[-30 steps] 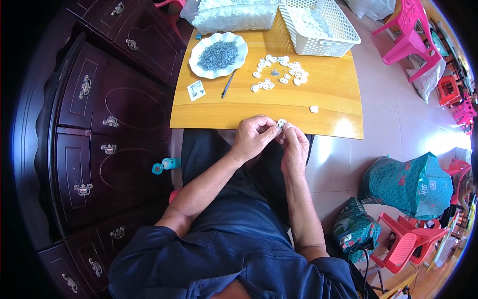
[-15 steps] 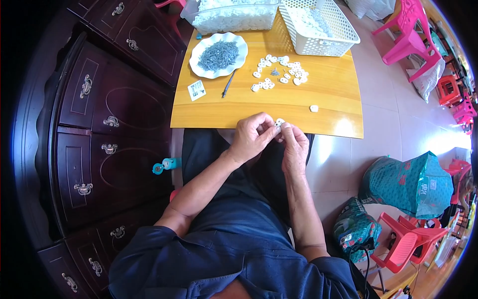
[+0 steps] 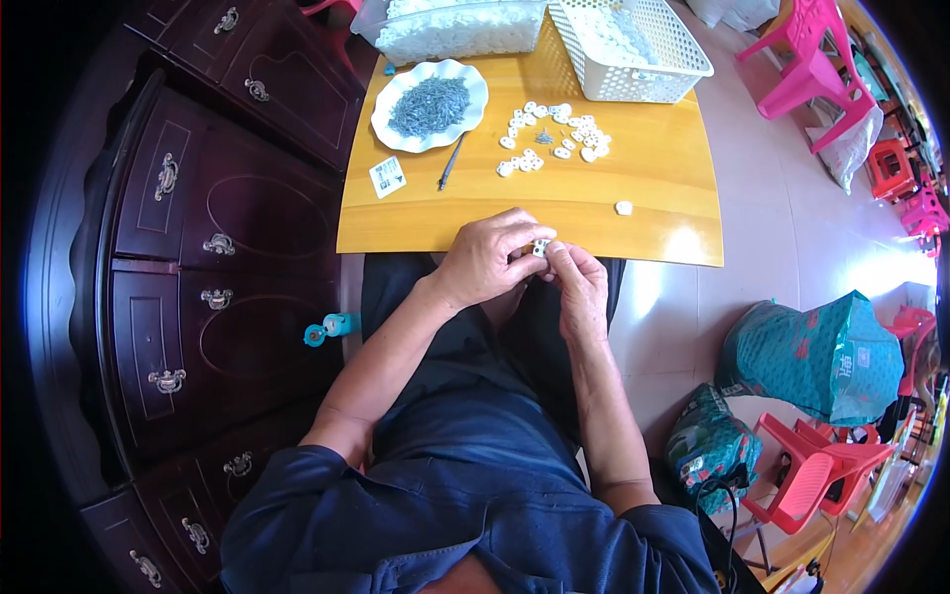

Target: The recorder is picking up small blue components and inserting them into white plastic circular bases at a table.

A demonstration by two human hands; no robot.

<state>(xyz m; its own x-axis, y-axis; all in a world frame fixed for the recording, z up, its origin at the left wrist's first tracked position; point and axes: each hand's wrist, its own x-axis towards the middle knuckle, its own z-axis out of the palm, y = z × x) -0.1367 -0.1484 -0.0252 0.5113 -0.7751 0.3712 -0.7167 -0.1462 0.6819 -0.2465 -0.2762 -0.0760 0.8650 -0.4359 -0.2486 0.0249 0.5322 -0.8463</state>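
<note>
My left hand (image 3: pixel 490 257) pinches a small white plastic piece (image 3: pixel 540 247) with dark spots at the table's near edge. The fingertips of my right hand (image 3: pixel 580 282) close on the same piece from the other side. Farther back on the wooden table (image 3: pixel 416 223) lie several loose white plastic pieces (image 3: pixel 530 160) with holes, around a small pile of grey screws (image 3: pixel 543 138). One separate white piece (image 3: pixel 623 208) rests to the right of my hands. Whether a screw is also between my fingers is too small to tell.
A scalloped white plate (image 3: pixel 477 117) of grey screws stands at the back left, with a slim dark tool (image 3: pixel 450 163) and a white card (image 3: pixel 387 177) nearby. Behind are a clear bin (image 3: pixel 460 38) and a white basket (image 3: pixel 633 87) holding white pieces. Dark cabinets (image 3: pixel 213 228) line the left.
Both hands stay near the table edge, and the white piece has moved slightly left and turned between my fingers. The left fingers now reach farther over it.
</note>
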